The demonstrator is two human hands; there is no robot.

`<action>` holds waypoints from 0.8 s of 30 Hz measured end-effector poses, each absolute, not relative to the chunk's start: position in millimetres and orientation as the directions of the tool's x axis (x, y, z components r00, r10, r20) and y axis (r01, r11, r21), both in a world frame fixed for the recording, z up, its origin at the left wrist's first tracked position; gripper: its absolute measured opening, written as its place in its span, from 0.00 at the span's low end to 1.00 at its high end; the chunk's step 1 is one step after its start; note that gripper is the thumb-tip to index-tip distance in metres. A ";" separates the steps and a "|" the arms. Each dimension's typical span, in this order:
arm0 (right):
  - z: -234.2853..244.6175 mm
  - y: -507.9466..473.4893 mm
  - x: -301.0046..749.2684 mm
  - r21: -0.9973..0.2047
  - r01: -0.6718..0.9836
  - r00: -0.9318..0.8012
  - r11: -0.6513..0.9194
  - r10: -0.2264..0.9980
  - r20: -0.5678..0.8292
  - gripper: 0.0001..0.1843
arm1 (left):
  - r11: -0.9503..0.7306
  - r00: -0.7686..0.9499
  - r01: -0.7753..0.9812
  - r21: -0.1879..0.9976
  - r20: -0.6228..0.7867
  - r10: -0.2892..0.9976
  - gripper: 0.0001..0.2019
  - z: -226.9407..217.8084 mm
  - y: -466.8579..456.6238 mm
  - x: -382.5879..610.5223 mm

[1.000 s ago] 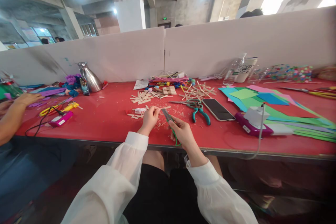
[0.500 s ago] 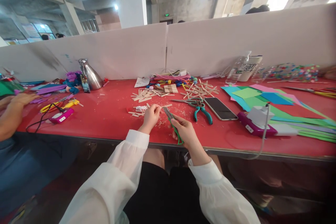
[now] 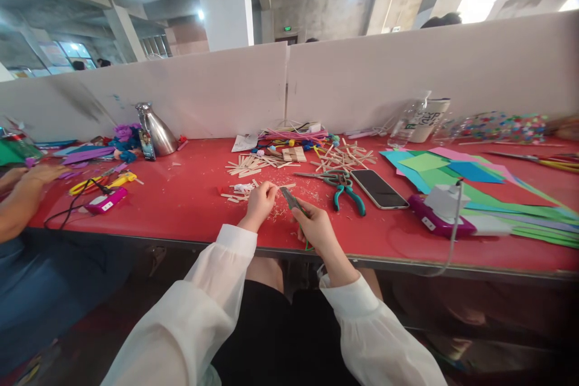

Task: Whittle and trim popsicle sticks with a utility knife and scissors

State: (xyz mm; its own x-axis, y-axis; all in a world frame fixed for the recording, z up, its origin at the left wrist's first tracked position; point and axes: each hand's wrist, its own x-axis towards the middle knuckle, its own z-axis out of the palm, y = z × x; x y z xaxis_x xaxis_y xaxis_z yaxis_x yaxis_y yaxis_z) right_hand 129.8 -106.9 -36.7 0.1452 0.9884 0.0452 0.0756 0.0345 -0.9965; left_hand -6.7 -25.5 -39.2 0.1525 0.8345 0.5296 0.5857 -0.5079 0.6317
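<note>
Pinching a wooden stick (image 3: pixel 281 186) in left hand (image 3: pixel 259 205), clamping green-handled scissors (image 3: pixel 289 199) in right hand (image 3: pixel 314 226) at four o'clock. Probably light, stiff, splintery; best pinched near one end.

No wording legible anywhere on the tabletop. Dark lettering on the white cup (image 3: pixel 429 119) by the partition, too blurred to read. Green lit sign (image 3: pixel 286 28) above the far doorway, too small to make out.

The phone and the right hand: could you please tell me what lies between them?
Teal-handled pliers lie between the phone and the right hand, seen in the head view.
</note>
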 end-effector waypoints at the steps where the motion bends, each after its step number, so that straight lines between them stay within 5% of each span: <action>1: -36.6 -105.5 131.0 -0.994 0.107 0.149 0.037 0.987 0.053 0.27 | -0.504 0.149 0.590 0.632 0.528 0.836 0.09 -39.3 -25.6 -6.3; 11: -37.8 -101.8 151.1 -0.947 0.318 0.260 0.042 0.957 0.130 0.24 | -0.417 0.001 0.604 0.680 0.523 0.852 0.10 -39.5 -23.0 -8.3; 24: -42.7 -102.7 137.0 -0.955 0.284 0.195 0.085 0.970 0.144 0.29 | -0.455 0.089 0.533 0.713 0.487 0.869 0.11 -36.4 -26.1 -6.2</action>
